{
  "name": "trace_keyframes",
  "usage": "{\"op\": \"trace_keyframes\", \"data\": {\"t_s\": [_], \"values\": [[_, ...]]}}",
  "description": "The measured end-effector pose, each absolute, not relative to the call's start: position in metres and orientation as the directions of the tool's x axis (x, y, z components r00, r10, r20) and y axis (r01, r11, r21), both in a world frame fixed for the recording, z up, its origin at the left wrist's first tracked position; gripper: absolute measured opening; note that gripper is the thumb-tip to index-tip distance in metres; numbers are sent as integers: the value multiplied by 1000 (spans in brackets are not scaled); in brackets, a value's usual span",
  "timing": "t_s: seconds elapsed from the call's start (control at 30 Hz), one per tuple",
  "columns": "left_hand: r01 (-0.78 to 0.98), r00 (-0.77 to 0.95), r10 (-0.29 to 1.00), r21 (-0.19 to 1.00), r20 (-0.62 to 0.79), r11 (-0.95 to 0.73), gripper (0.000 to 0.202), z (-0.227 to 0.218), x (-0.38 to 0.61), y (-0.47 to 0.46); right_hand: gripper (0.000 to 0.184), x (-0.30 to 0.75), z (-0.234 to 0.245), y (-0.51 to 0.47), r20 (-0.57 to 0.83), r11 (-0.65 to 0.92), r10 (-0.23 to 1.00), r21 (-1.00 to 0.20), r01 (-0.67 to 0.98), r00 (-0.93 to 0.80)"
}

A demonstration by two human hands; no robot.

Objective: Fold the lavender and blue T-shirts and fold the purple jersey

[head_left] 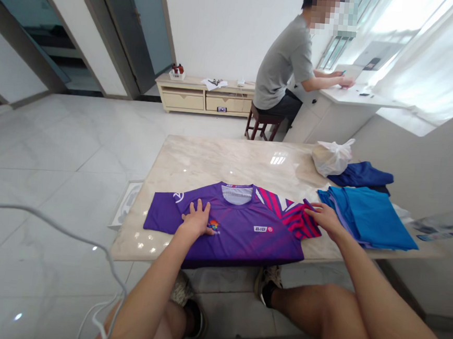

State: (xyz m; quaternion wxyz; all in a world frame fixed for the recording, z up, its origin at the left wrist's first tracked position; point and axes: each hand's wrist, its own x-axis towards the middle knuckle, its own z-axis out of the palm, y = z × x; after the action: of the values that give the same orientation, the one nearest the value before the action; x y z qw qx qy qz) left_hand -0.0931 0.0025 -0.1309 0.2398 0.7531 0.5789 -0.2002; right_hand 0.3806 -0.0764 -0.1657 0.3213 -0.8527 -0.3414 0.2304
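Note:
A purple T-shirt (240, 238) lies front up on the marble-patterned table, collar away from me, its lower part hanging at the near edge. Its right-hand sleeve (299, 219) has pink and dark stripes; purple cloth extends flat on the left side. My left hand (197, 219) rests on the left chest of the shirt, fingers spread, beside a small colourful print. At the striped sleeve's outer edge, my right hand (326, 219) pinches the cuff between thumb and fingers, lifting it slightly.
Folded blue cloth (379, 218) lies right of the shirt. Behind it are dark blue cloth (363, 175) and a white plastic bag (333, 156). A plastic bottle (444, 224) is at far right. Beyond the table (227, 156), a person (284, 64) sits at a white desk. A cable (68, 238) crosses at left.

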Motion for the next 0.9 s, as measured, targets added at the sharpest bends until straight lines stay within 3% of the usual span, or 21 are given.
{"op": "trace_keyframes", "data": {"t_s": [0.07,0.2,0.33,0.47,0.67,0.9], "values": [[964,264,781,132,-565,-231,122,-127,-97,6,52,371,-156,-80,-173,-586,728,-659,472,663],[975,218,822,88,-526,-202,122,-117,-105,2,50,354,-141,-88,-66,-582,777,-455,674,626],[975,221,807,135,-547,-175,126,-115,-116,-9,54,341,-130,-90,-66,-616,770,-334,714,634],[968,253,767,149,-590,-204,123,-120,-124,-12,35,341,-113,-89,-104,-662,740,-281,694,664],[965,261,793,121,-551,-233,116,-121,-128,0,50,343,-90,-90,-25,-712,695,-170,682,719],[968,252,793,140,-555,-209,121,-126,-137,8,46,337,-79,-81,-34,-687,725,-110,718,688]]}}
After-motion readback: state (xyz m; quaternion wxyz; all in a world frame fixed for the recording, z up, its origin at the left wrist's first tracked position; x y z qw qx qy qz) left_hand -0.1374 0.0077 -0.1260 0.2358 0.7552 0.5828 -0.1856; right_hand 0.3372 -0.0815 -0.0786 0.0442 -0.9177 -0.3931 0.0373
